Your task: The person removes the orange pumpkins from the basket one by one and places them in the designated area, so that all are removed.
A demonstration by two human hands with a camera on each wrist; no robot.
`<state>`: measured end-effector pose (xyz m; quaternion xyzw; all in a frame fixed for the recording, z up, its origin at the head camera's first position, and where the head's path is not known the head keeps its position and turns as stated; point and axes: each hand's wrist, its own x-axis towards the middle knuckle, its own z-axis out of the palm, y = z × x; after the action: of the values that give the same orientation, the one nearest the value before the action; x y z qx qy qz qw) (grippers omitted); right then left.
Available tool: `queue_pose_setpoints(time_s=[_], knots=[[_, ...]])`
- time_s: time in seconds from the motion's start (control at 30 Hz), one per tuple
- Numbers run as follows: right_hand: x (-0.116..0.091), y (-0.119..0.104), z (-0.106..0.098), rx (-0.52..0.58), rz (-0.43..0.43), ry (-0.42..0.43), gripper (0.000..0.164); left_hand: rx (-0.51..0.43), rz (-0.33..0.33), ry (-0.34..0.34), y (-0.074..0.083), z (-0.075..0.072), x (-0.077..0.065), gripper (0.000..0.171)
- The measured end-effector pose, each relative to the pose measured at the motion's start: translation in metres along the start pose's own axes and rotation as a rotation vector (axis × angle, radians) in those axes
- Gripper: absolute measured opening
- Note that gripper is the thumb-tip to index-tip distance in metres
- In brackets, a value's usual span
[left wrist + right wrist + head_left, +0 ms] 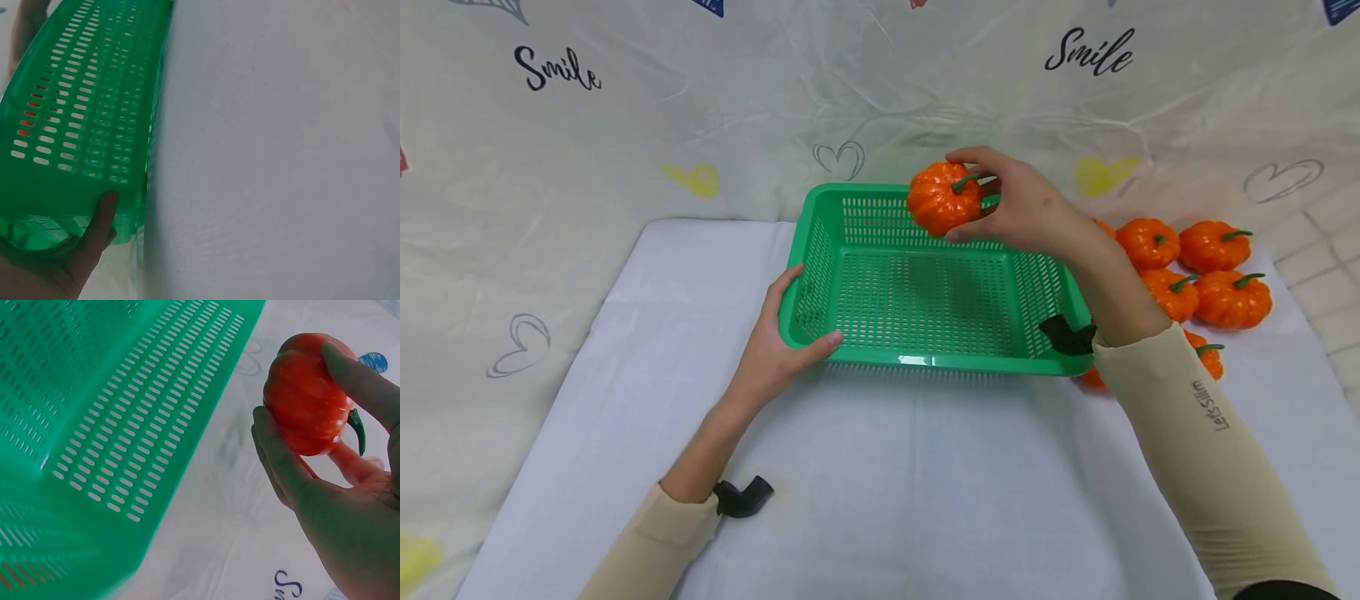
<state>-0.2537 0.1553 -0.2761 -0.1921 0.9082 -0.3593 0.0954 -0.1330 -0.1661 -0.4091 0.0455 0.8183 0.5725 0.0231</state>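
Note:
My right hand (1018, 196) grips a small orange pumpkin (942, 200) with a green stem, thumb on one side and fingers on the other. It holds the pumpkin above the far rim of a green plastic basket (917, 362). In the right wrist view, the pumpkin (306, 394) is beside the slotted basket wall (150, 412). My left hand (772, 346) holds the basket's left end, with the thumb at the front rim and the fingers along the side. The left wrist view shows the thumb (103, 219) against the basket's outer wall (69, 181). A shadow lies on the basket's floor.
Several more orange pumpkins (1232, 300) lie on the white-covered table (925, 483), right of the basket and partly hidden by my right forearm. A printed plastic sheet (760, 92) hangs behind the table. Black straps (743, 497) are at both wrists.

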Motion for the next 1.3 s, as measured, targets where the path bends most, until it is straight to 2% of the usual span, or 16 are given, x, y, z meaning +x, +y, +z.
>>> queue_pose_setpoints(time_s=[0.43, 0.8, 1.17, 1.3], knots=[[-0.018, 0.009, -0.011, -0.022, 0.05, -0.004, 0.093, -0.009, -0.001, -0.001, 0.0, 0.0, -0.001, 0.096], [-0.037, 0.015, -0.023, -0.014, 0.068, 0.058, 0.093, -0.008, -0.007, -0.002, 0.0, 0.0, 0.0, 0.096], [-0.053, 0.031, -0.032, 0.053, 0.074, 0.108, 0.093, 0.004, -0.005, 0.002, 0.004, 0.001, 0.001, 0.097], [-0.06, 0.035, -0.034, 0.045, 0.072, 0.121, 0.091, 0.002, -0.014, 0.003, 0.004, 0.002, 0.0, 0.097]])
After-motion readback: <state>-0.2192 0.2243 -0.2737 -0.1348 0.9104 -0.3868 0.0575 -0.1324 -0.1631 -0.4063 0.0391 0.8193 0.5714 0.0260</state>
